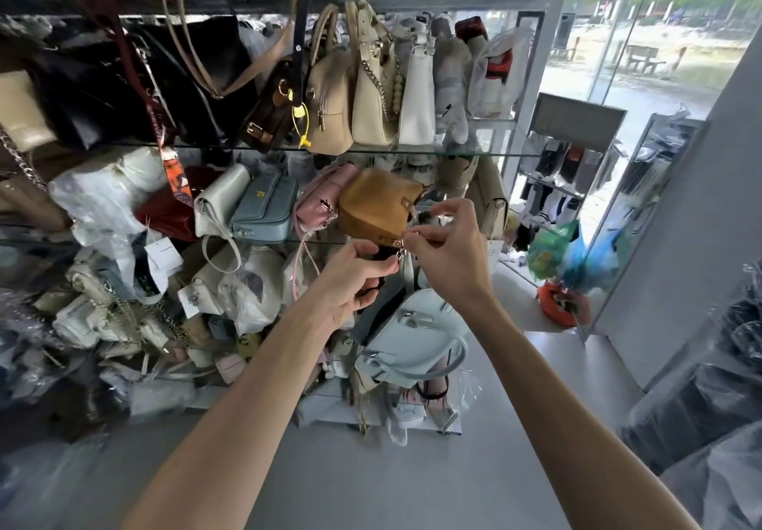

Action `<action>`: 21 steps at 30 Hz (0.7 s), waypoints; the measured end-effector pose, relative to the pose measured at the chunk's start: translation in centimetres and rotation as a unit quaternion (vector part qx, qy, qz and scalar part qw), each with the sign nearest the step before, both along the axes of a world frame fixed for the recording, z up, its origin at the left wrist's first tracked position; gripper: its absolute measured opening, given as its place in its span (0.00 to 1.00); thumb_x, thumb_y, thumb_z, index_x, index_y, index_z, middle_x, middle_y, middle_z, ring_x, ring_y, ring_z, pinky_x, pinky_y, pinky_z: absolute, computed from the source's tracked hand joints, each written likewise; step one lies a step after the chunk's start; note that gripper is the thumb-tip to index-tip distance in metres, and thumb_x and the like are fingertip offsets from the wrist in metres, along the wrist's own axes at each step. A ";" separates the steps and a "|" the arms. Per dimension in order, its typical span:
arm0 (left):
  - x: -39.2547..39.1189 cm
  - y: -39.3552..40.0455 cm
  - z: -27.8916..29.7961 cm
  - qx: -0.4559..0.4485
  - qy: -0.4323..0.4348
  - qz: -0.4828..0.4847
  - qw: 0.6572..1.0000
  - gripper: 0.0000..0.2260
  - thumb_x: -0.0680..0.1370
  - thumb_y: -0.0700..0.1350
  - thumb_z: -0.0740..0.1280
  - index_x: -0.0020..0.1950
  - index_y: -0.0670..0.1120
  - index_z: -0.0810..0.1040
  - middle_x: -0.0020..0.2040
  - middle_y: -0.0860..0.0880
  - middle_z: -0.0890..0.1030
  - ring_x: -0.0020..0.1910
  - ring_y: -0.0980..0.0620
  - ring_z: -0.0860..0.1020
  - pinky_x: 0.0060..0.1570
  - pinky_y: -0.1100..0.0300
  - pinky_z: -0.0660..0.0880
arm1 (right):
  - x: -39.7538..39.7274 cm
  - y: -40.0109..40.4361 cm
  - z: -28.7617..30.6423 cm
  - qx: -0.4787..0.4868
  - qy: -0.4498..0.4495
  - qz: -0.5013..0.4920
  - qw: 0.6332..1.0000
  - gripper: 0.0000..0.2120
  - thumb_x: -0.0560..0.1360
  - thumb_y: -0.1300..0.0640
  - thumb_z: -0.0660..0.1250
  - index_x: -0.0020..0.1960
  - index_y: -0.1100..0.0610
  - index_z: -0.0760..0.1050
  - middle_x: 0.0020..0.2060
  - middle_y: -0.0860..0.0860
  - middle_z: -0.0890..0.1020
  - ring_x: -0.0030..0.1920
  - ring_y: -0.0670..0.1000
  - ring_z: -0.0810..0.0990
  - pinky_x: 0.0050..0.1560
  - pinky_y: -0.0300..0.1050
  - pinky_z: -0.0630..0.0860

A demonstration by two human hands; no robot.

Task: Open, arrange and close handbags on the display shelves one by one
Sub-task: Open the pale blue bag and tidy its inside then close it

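Note:
A small tan handbag (377,207) sits tilted at the edge of a glass shelf (474,153), next to a pink bag (319,203). A silver clasp (399,250) hangs at the tan bag's lower corner, with a dark strap dropping below it. My left hand (356,278) grips the strap just under the clasp. My right hand (449,249) pinches the clasp between thumb and forefinger. Both hands meet in front of the shelf.
Glass shelves hold many bags: a light blue one (266,210), a white one (220,199), beige and cream ones (330,104) above. A pale blue handbag (412,335) lies on the heap below. Wrapped bags pile up at left. A sock rack (565,166) and glass wall stand at right.

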State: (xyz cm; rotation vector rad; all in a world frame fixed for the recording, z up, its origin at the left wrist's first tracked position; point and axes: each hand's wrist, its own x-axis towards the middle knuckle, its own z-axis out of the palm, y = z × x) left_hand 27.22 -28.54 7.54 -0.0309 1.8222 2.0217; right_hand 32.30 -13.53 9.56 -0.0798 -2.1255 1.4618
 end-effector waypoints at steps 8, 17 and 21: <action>-1.9 -3.8 -3.8 -0.280 0.075 0.089 0.953 0.14 0.77 0.35 0.67 0.60 0.43 0.69 0.49 0.45 0.75 0.44 0.51 0.73 0.40 0.55 0.68 | 0.4 2.4 1.0 -0.063 0.041 -0.087 0.993 0.17 0.77 0.64 0.74 0.50 0.50 0.67 0.46 0.53 0.88 0.42 0.53 0.86 0.44 0.44 0.83; -1.3 -5.8 -4.4 -0.408 0.175 0.080 0.893 0.10 0.75 0.36 0.64 0.49 0.51 0.73 0.44 0.48 0.80 0.43 0.47 0.80 0.43 0.52 0.77 | -0.2 1.1 0.7 -0.096 0.007 -0.034 0.995 0.19 0.77 0.60 0.75 0.55 0.50 0.65 0.39 0.44 0.88 0.46 0.47 0.87 0.49 0.47 0.81; 0.5 -4.3 -3.4 -0.341 0.237 -0.033 0.909 0.07 0.81 0.43 0.67 0.57 0.51 0.81 0.52 0.54 0.82 0.50 0.56 0.81 0.46 0.62 0.76 | -0.3 0.0 1.3 -0.087 0.013 0.007 0.996 0.19 0.77 0.59 0.75 0.55 0.49 0.65 0.40 0.45 0.89 0.46 0.47 0.88 0.58 0.54 0.82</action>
